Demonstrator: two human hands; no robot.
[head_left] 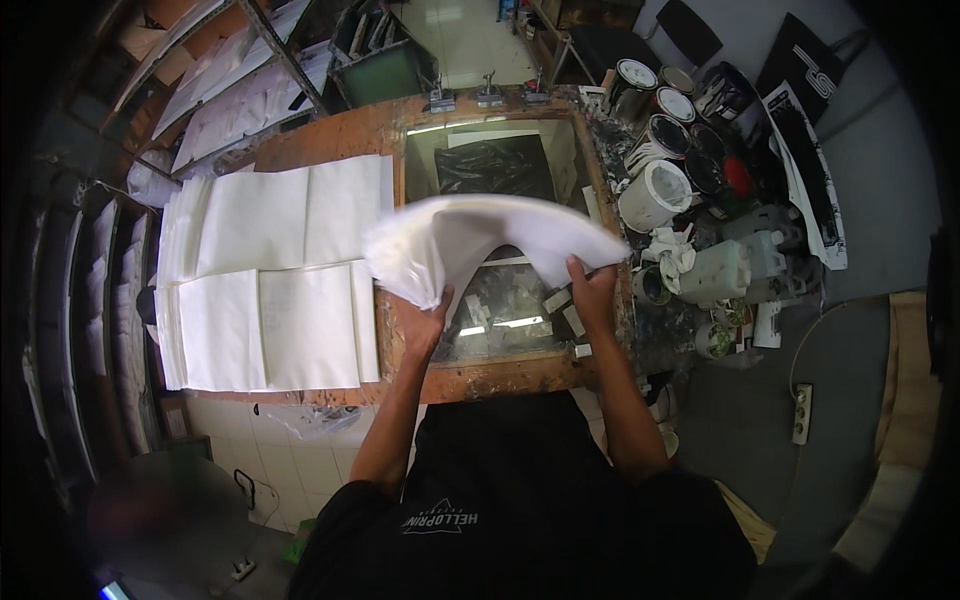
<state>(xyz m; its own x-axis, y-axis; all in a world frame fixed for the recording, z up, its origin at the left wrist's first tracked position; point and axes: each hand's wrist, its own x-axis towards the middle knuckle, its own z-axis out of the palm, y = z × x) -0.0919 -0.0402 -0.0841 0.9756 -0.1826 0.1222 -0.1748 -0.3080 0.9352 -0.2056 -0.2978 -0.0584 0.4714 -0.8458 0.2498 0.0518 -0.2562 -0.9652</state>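
Observation:
A thick bundle of white sheets (pixel 500 215) arches between my hands, held above the glass-topped part of the table and smeared a little by motion. My left hand (pixel 421 318) grips its left end, where the layered edges fan out. At the other end, my right hand (pixel 594 290) is closed on the lower corner, thumb on top. Whether the sheets are paper or cloth I cannot tell. Under the bundle is a glass panel (pixel 470 340) in a wooden frame, with a black sheet (pixel 495 165) beyond it and several small blocks (pixel 573 320) near my right hand.
Two rows of stacked white sheets (pixel 310 325) cover the table's left side. Metal clamps (pixel 489 92) line the far edge. Paint cans (pixel 636 75), a white bucket (pixel 655 195) and plastic jugs (pixel 715 272) crowd the right. Shelving (pixel 270 45) stands at the far left; a power strip (pixel 802 413) hangs at right.

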